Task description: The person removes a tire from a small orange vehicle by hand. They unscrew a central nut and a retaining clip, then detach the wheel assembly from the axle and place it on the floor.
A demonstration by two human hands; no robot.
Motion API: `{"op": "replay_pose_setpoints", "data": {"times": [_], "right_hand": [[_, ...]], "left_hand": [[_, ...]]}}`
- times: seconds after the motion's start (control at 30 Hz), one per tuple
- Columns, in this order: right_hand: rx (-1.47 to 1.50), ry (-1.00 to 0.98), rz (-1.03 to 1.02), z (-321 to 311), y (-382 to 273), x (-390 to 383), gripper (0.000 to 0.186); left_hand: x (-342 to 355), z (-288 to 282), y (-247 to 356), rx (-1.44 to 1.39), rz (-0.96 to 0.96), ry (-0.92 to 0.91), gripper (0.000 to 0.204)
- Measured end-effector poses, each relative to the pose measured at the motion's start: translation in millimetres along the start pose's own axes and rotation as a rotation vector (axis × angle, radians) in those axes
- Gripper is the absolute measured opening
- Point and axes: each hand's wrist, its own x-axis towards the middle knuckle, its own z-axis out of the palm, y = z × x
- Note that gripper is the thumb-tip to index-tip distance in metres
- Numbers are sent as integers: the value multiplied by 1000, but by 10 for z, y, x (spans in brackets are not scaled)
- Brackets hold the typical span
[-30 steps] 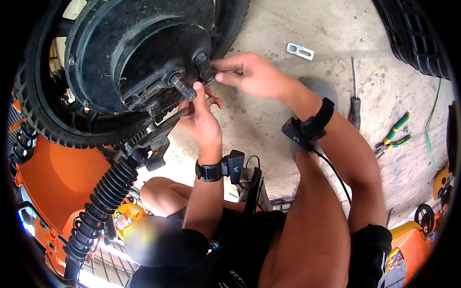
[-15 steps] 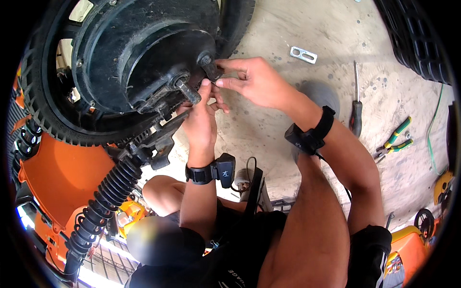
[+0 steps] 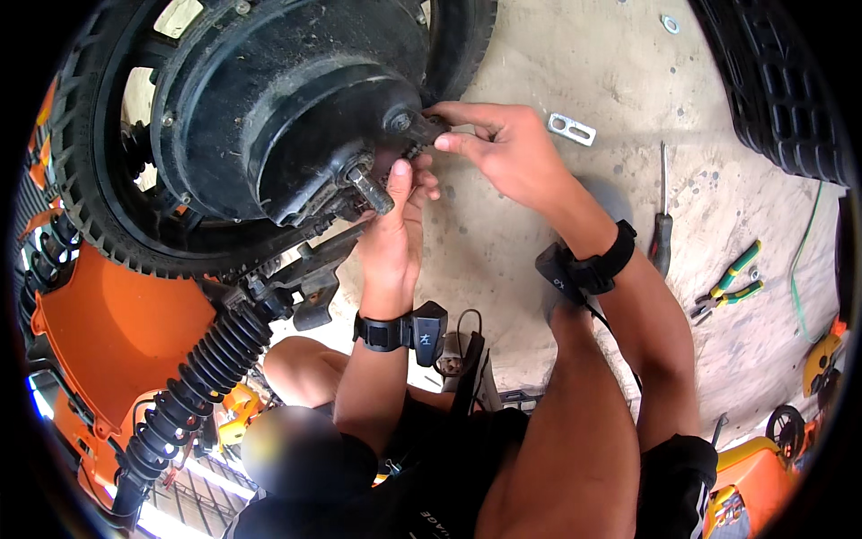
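A large black wheel hub (image 3: 314, 135) with a tyre (image 3: 90, 180) fills the upper left. A short dark lever (image 3: 420, 128) sticks out from its lower right side. My right hand (image 3: 507, 148) pinches the free end of that lever between thumb and fingers. Just below, my left hand (image 3: 395, 225) is held with its thumb up and fingers curled beside the threaded axle end (image 3: 370, 190). Whatever lies between those fingers is hidden by the hand and the hub.
A slotted metal plate (image 3: 572, 129), a washer (image 3: 670, 24), a screwdriver (image 3: 663, 229) and green-handled pliers (image 3: 732, 280) lie on the floor to the right. Another tyre (image 3: 777, 99) stands at upper right. A shock absorber (image 3: 202, 373) and orange panel (image 3: 126, 323) are at left.
The view has shifted, so the wheel sits farther right and lower. My thumbs, close together before, are now a little apart. My right hand stays at the lever.
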Motion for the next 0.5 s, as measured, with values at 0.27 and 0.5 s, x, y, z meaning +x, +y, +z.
{"op": "replay_pose_setpoints", "data": {"times": [0.27,0.5], "right_hand": [[-164,-18,-16,-21,-62,7,29],[37,-72,-60,30,123,51,29]], "left_hand": [[69,-71,-62,-53,-13,-14,25],[23,-98,-85,-30,-9,1,19]]}}
